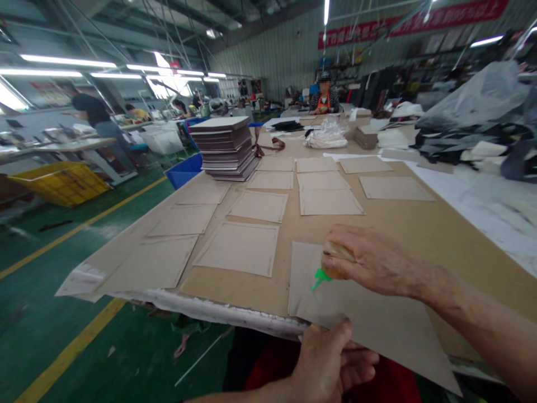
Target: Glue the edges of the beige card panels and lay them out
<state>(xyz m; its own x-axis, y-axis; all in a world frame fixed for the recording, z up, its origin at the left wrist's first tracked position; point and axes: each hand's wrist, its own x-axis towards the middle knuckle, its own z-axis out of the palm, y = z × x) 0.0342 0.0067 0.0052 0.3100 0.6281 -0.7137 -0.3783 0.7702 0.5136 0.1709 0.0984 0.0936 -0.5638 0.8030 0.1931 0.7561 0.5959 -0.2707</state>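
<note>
My right hand (373,260) is wrapped round a squeeze bottle (335,254) of amber colour with a green nozzle (321,277). The bottle is tipped so that the nozzle points down at a grey-beige cardboard sheet (377,313). This sheet lies at the table's near edge and partly overhangs it. At its front edge my left hand (325,358) grips it, thumb on top and fingers underneath. Several similar cardboard panels (239,249) are spread in columns farther left and beyond, with faint lines along their borders.
A tall stack of dark-edged boards (226,148) stands at the table's far left. Clear plastic bags (327,133) and dark fabric scraps (453,140) lie at the back and right. Across the table is another person (324,101). A yellow bin (61,182) sits on the green floor.
</note>
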